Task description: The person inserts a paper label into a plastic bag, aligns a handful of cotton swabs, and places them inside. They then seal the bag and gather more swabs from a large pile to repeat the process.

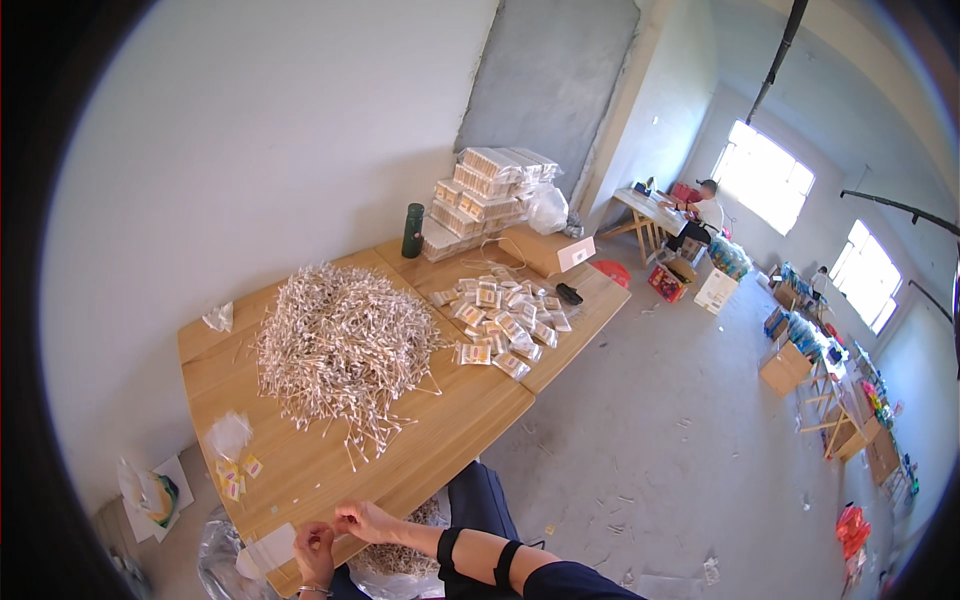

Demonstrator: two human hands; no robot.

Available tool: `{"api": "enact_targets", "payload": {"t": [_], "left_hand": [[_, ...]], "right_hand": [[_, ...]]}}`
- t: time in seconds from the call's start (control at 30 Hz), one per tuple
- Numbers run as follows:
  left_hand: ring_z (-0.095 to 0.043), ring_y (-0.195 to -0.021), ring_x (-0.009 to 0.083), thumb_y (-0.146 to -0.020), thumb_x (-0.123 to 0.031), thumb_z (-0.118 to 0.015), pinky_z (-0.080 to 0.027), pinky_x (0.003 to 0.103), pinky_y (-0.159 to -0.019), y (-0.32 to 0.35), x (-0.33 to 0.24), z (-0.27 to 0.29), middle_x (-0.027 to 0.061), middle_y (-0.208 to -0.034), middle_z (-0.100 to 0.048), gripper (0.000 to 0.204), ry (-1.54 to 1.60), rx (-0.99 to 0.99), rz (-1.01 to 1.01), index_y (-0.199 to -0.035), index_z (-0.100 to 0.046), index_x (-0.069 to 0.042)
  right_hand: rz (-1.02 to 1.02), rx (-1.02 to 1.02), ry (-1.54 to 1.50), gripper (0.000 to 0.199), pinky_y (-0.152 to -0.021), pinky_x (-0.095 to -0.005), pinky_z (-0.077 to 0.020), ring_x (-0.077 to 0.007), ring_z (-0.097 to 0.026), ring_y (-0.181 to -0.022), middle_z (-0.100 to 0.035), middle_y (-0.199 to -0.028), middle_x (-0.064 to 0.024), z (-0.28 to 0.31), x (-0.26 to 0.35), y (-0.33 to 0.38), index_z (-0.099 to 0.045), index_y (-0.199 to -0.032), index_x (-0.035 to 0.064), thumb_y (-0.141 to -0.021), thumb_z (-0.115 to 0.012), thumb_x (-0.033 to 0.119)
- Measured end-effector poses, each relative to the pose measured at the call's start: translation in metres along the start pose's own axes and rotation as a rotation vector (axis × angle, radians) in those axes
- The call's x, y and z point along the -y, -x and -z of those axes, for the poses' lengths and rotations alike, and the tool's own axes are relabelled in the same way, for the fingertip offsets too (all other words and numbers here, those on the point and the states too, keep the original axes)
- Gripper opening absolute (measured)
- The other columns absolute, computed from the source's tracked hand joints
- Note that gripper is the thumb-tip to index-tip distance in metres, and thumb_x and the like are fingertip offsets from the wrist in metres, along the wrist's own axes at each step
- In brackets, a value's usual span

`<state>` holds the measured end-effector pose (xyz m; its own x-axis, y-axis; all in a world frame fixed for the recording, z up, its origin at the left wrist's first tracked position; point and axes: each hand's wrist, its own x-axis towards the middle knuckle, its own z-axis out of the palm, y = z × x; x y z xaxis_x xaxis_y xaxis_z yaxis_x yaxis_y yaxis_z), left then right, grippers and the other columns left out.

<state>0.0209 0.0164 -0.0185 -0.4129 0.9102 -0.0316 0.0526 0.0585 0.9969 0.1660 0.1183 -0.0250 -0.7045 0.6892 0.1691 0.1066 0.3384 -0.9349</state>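
Note:
Close together at the near edge of the wooden table [470, 420] are my left hand [314, 550] and my right hand [366, 522]. Fingers on both are pinched, and whatever lies between them is too small to make out. A white sheet [266, 553] lies beside my left hand. Farther in, a big heap of cotton swabs [345, 340] covers the middle of the table. Small filled packets of swabs [505, 318] are scattered to its right. Near the left edge sit several yellow cards [232, 480] and a bundle of clear plastic bags [229, 435].
Stacked packs [490, 195], a dark green bottle [412, 231] and a cardboard box [540, 250] stand at the table's back. Below the near edge is a bag of swabs [385, 575]. A person [705, 212] sits at a table across the room; cartons [785, 366] line the right side.

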Motion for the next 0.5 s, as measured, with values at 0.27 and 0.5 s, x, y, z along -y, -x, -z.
{"api": "enact_targets", "payload": {"t": [0.27, 0.5], "left_hand": [[-0.055, -0.079, 0.0306, -0.074, -0.003, -0.068, -0.045, 0.039, -0.069, 0.008, -0.006, 0.001, 0.0106, -0.08, -0.061, 0.007, -0.649, -0.116, -0.67, -0.075, -0.062, -0.005], [-0.056, -0.079, 0.0299, -0.073, -0.003, -0.068, -0.045, 0.04, -0.069, 0.009, -0.008, 0.005, 0.0089, -0.081, -0.062, 0.005, -0.754, -0.092, -0.84, -0.076, -0.063, -0.005]], "right_hand": [[0.215, -0.034, 0.31, 0.016, -0.071, -0.0387, -0.0488, -0.0312, -0.057, -0.089, -0.055, -0.089, -0.0108, 0.003, 0.006, 0.008, -0.059, -0.086, 0.0058, -0.082, -0.066, 0.019], [0.58, -0.063, 0.721, 0.019, -0.073, -0.0327, -0.0493, -0.0232, -0.054, -0.089, -0.048, -0.091, -0.0049, 0.013, 0.013, 0.011, -0.061, -0.094, 0.0069, -0.079, -0.06, 0.018]]}}
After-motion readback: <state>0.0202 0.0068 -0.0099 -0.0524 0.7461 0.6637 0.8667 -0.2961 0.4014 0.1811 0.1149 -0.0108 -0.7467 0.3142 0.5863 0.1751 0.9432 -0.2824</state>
